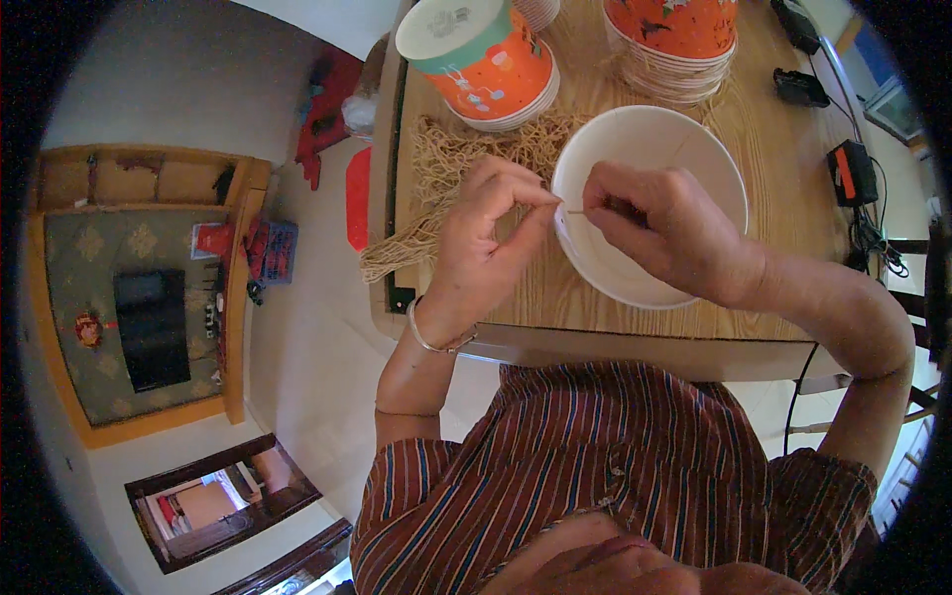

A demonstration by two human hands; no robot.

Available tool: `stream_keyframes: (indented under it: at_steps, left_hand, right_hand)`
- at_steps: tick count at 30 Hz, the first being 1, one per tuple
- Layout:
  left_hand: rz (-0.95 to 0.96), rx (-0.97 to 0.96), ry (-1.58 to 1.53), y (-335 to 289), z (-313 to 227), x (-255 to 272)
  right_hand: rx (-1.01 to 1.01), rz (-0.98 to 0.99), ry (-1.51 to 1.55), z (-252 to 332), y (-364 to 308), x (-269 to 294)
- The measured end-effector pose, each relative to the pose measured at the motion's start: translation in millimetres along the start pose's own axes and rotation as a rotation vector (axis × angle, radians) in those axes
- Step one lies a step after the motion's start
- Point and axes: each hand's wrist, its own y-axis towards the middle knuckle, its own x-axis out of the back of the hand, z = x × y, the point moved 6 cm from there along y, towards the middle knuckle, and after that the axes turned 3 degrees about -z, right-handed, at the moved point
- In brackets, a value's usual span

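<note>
Left hand [486,218] and right hand [679,228] tightly pinch thin tan cord [575,211], likely for tension, at nine o'clock on round white tub [635,134].

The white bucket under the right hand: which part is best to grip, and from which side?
The white bucket is probably best pinched at its far-right rim, coming from above, thumb inside and fingers outside. Its open mouth faces the camera, leaving that edge exposed, while the left hand is at the left rim and the right hand covers part of the opening.
</note>
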Motion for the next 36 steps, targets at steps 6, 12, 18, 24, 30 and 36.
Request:
stream_keyframes:
  at_steps: [6, 12, 18, 24, 30, 36]
  left_hand:
    - [-0.11, 0.187, -0.192, -13, 24, -1]
    - [-0.073, 0.414, -0.414, -37, 41, -22]
    - [-0.015, 0.433, -0.469, -41, 41, -27]
    - [-0.014, 0.413, -0.492, -40, 38, -27]
    - [-0.011, 0.433, -0.526, -39, 37, -30]
    - [-0.004, 0.423, -0.547, -41, 39, -29]
  right_hand:
    - [-0.096, 0.06, 0.013, -17, 2, -8]
    - [-0.093, 0.041, -0.01, -19, 6, -10]
    - [-0.1, 0.045, 0.06, -31, 6, -16]
    - [-0.339, 0.163, 0.167, -27, 7, -19]
    - [-0.32, 0.166, 0.199, -26, 7, -17]
    - [-0.302, 0.167, 0.2, -31, 7, -23]
